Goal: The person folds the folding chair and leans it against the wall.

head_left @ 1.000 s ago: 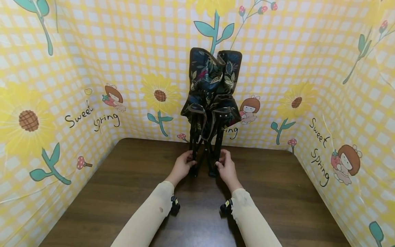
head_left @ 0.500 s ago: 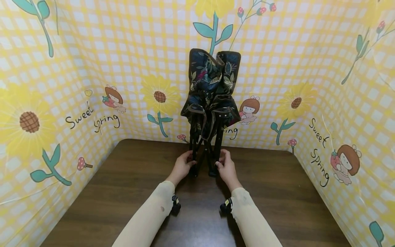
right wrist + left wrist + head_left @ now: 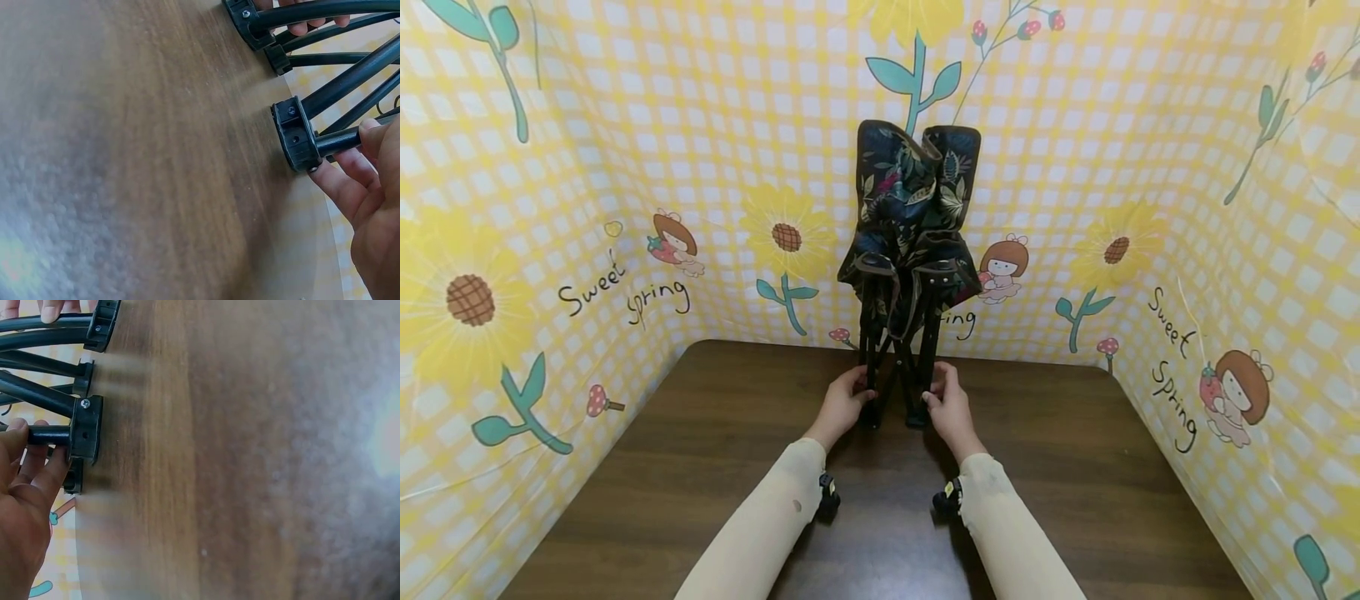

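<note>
A small folding chair (image 3: 906, 200) with dark leaf-patterned fabric stands upright on the table, its black tube legs drawn close together and crossing. Low on its left side, my left hand (image 3: 844, 404) pinches a front leg between thumb and fingers. My right hand (image 3: 951, 408) grips the matching leg on the other side. In the left wrist view the thumb lies along a black tube (image 3: 50, 434) just above its plastic foot (image 3: 86, 430). The right wrist view has the fingers round a tube (image 3: 337, 142) beside another plastic foot (image 3: 295, 134).
The brown wooden table (image 3: 715, 517) spreads around the chair. A yellow checked cloth (image 3: 737, 125) printed with sunflowers hangs along the back and both sides, close behind the chair. Small black cameras (image 3: 827, 498) sit at both wrists.
The view has shifted very slightly. Both hands keep the same hold low on the chair legs, and the chair stays folded in its place.
</note>
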The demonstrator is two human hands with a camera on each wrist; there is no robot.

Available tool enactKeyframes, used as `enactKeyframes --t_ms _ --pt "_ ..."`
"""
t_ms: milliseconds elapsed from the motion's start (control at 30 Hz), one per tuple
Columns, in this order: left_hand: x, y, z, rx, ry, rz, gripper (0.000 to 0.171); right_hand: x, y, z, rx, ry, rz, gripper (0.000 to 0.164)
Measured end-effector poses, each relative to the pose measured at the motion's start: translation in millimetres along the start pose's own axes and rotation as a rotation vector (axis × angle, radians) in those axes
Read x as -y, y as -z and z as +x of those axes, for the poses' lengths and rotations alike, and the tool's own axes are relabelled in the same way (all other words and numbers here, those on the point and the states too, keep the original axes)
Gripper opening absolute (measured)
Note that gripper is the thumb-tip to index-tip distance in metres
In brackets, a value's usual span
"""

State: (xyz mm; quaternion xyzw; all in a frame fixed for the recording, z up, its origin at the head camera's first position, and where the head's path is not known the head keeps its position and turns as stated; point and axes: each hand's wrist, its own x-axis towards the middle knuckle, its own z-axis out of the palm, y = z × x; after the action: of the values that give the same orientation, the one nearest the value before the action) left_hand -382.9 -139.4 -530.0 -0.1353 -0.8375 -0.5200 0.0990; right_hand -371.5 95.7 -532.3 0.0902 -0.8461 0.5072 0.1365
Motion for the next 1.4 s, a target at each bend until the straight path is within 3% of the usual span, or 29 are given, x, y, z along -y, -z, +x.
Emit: enactKeyframes --t_ms 267,900,1400 --pt "-0.3 0.0 2.6 -0.006 -0.022 0.002 0.04 -2 0 4 -0.005 0.009 0.006 0.056" --pt "1.5 0.3 8.7 -0.002 0.021 0.015 0.046 -7 -2 11 0.002 0.005 0.037 0.052" --pt "3.6 -0.2 15.0 0.001 0.022 -0.005 0.035 -9 -4 17 -0.008 -0.001 0.019 0.048"
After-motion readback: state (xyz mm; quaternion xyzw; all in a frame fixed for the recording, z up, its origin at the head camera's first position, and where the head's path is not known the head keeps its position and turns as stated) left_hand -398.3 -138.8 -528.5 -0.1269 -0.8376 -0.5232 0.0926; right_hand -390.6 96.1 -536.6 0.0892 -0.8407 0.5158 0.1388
